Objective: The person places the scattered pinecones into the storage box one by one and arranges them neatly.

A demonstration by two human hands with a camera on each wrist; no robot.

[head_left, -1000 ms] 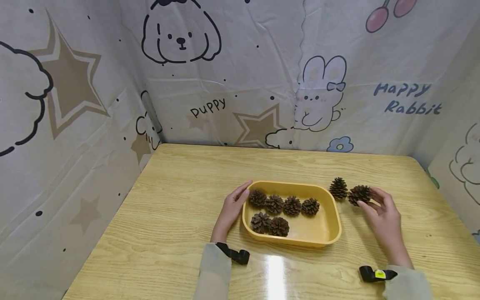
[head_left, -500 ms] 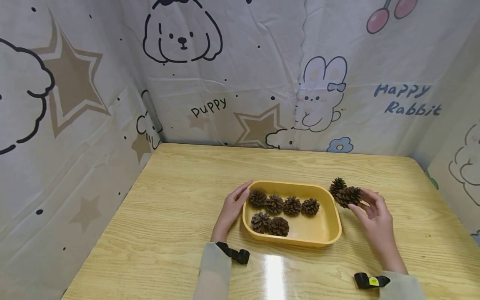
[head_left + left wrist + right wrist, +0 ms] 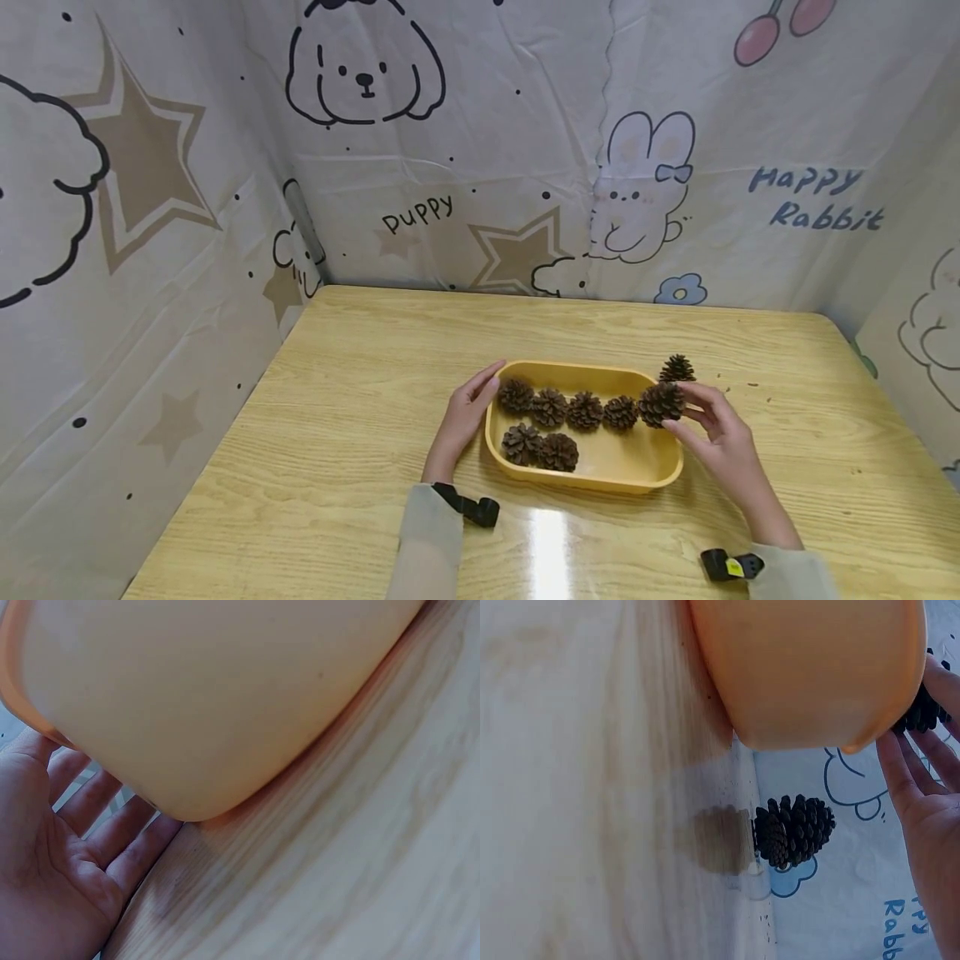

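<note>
A pine cone (image 3: 662, 406) is held between the thumb and fingers of my right hand (image 3: 716, 429), over the right end of a yellow plastic box (image 3: 618, 460). In the right wrist view the box wall partly hides that held cone (image 3: 922, 712). Several brown pine cones (image 3: 584, 412) sit inside the box, a row along the back and a pair at the front left. My left hand (image 3: 460, 421) rests against the box's left end, thumb near the rim. The left wrist view shows its fingers (image 3: 112, 829) stretched out beside the box wall (image 3: 202, 712).
Another pine cone (image 3: 677, 367) stands on the wooden table (image 3: 360, 400) just behind the box's right end. Small brown flakes (image 3: 752, 385) lie to its right. A printed curtain (image 3: 450, 167) hangs at the back and sides.
My right hand has carried its pine cone leftward from the table at the right to over the box's right end. The left hand and the box have stayed put.
</note>
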